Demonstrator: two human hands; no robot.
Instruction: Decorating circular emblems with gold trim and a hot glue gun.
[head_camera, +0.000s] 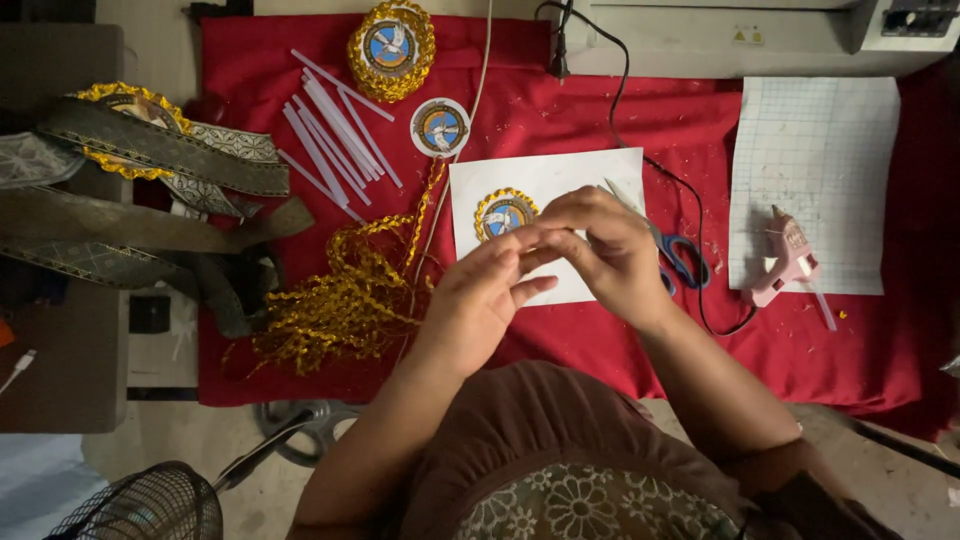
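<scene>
Near edge: brown sleeves, patterned cloth at bottom, black fan (140, 505) lower left on the floor.

Left hand (480, 295) over the red cloth (600, 370), fingers loosely curled, half open, fingertips (520, 245) meeting the right hand. Right hand (605, 250) bent inward, fingers pinched close together against the left fingertips. Something small possibly pinched between both; too hidden to tell what. Both hands above a white sheet (545, 180), touching or just over it, unclear which.

On the white sheet, just left of the fingertips: round badge (503, 213) with gold braid rim, partly covered by fingers. Blue-handled scissors (675, 255) just right of the right hand, blades tucked behind it. Black cord (700, 250) looping past the scissors.

Left of the hands: tangled pile of gold braid (340, 295) on the cloth. Further left: dark patterned ribbons (150, 200) draped over the table edge.

Right: pink glue gun (790, 262) lying on a grid mat (815, 150).

Further back: plain round badge (440, 127) without braid, bundle of clear glue sticks (335, 130) beside it, second braid-rimmed badge (391, 48) at the far cloth edge. Grey machine (750, 35) along the far right.
</scene>
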